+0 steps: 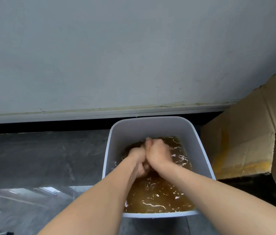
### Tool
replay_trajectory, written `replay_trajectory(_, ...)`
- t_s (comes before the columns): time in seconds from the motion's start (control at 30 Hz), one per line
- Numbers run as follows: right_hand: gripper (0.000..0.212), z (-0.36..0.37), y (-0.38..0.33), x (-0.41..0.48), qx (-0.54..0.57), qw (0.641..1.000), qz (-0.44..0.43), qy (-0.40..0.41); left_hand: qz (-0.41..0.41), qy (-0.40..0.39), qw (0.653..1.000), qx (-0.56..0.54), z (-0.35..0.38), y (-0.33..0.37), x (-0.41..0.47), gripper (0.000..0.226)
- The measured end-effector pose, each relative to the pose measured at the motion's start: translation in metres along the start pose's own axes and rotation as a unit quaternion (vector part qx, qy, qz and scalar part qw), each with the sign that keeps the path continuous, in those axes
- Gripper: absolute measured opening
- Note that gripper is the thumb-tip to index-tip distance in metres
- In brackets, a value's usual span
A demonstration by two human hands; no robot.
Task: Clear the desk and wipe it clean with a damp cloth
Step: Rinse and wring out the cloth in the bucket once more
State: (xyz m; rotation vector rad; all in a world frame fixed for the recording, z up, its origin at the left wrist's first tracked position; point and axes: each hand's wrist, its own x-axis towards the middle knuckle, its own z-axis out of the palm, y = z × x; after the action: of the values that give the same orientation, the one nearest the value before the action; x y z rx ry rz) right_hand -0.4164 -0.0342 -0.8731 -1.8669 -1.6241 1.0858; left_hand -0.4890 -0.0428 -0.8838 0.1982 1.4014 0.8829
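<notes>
Rinsing is where I judge the job stands: both my hands are sunk in the murky brown water [159,192] of a pale grey rectangular plastic tub [150,118] that sits on the dark grey tiled floor [40,158]. My left hand [138,161] and right hand [158,153] are clenched and pressed knuckle to knuckle near the middle of the tub. They seem to grip a dark wad at the far side of my left knuckles, which I take to be the damp cloth [132,147]. The murk hides most of it, so I cannot be sure. The water's colour suggests some wiping is done, but that is a guess. The desk is nowhere in view, so I cannot say whether it is cleared or clean. A worn brown cardboard box [239,141], cut off at the right edge, stands just right of the tub. A blank grey wall [117,48] fills the far side.
</notes>
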Motion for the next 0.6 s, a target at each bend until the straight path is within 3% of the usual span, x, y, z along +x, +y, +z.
replay_trajectory(0.1, 0.041, -0.013, 0.005, 0.013, -0.032, 0.999, 0.016, 0.014, -0.016, -0.004, 0.996, 0.086, 0.003, 0.004, -0.002, 0.040)
replay_trajectory(0.23, 0.042, -0.015, 0.017, 0.022, -0.113, 0.992, 0.057, -0.024, -0.021, 0.013, 0.993, 0.114, -0.002, 0.007, 0.000, 0.035)
replay_trajectory(0.33, 0.044, -0.006, 0.021, 0.023, -0.169, 0.974, 0.089, -0.125, 0.001, 0.021, 0.978, 0.207, -0.003, 0.006, 0.002, 0.007)
replay_trajectory(0.4, 0.062, -0.005, 0.019, 0.020, -0.196, 0.962, 0.113, -0.153, 0.005, 0.061, 0.961, 0.271, -0.004, 0.000, 0.003, 0.050)
replay_trajectory(0.47, 0.072, -0.007, 0.016, 0.016, -0.204, 0.958, 0.110, -0.169, 0.032, 0.104, 0.929, 0.355, -0.004, -0.006, 0.005, 0.066)
replay_trajectory(0.53, 0.062, -0.004, 0.021, 0.020, -0.189, 0.959, 0.113, -0.180, 0.051, 0.118, 0.921, 0.368, -0.004, -0.011, 0.014, 0.051)
replay_trajectory(0.6, 0.035, 0.002, 0.021, 0.022, -0.105, 0.973, 0.117, -0.168, 0.027, 0.096, 0.942, 0.322, -0.007, -0.010, 0.019, 0.016)
